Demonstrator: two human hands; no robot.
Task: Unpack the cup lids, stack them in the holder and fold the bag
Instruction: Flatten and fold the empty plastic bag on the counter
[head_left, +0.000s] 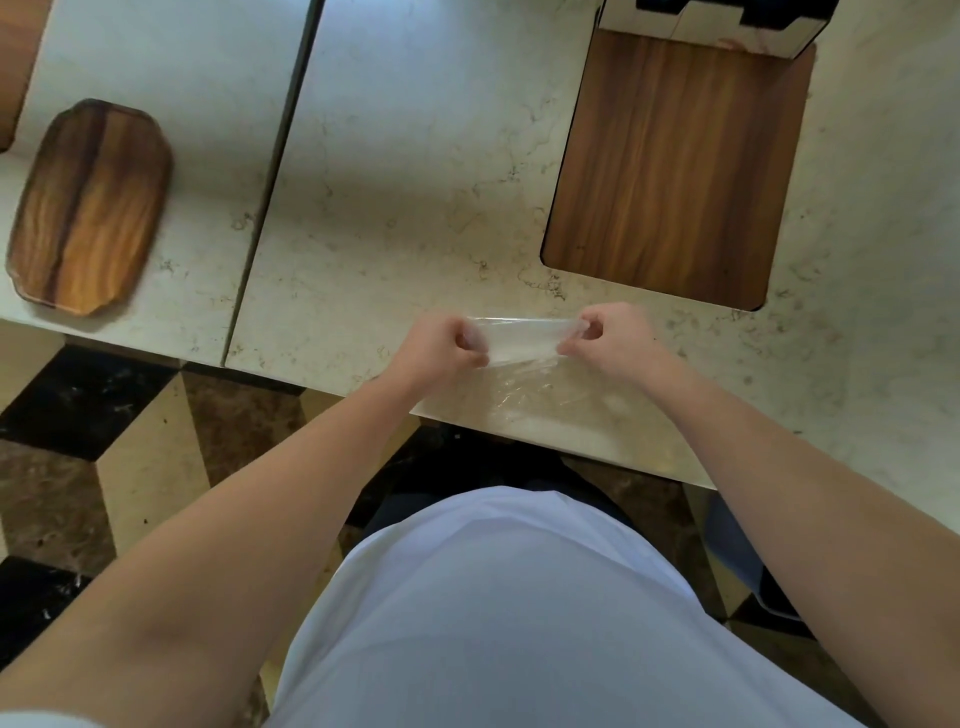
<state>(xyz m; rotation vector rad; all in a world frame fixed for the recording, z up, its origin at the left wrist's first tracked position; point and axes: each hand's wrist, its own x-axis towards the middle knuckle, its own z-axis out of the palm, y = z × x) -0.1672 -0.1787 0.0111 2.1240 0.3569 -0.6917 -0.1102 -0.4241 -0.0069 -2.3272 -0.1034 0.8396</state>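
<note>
**A:** Bag first: where is the clear, thin plastic bag (524, 364), and who has hold of it?

**B:** It lies flat on the pale marble-patterned counter (415, 182), close to the near edge, right in front of the person. The far edge is lifted. The left hand (441, 348) is closed in a pinch on the left end of that raised edge, and the right hand (613, 338) is closed the same way on the right end. The film is stretched taut between them.

**A:** So this looks like the folding step?

**B:** I judge so; no lids show in the bag, though the film is hard to read.

**A:** How should it be done well?

**B:** Keep both pinches level and the edge tight, bring it toward the near edge squarely, then press the air out along the crease. Slack film slides and puckers.

**A:** Anything nearby to mind?

**B:** The dark rectangular wooden board (675, 166) sits just beyond the hands, and the oval brown wooden tray (88, 208) is well apart on the left. Neither touches the bag.
</note>
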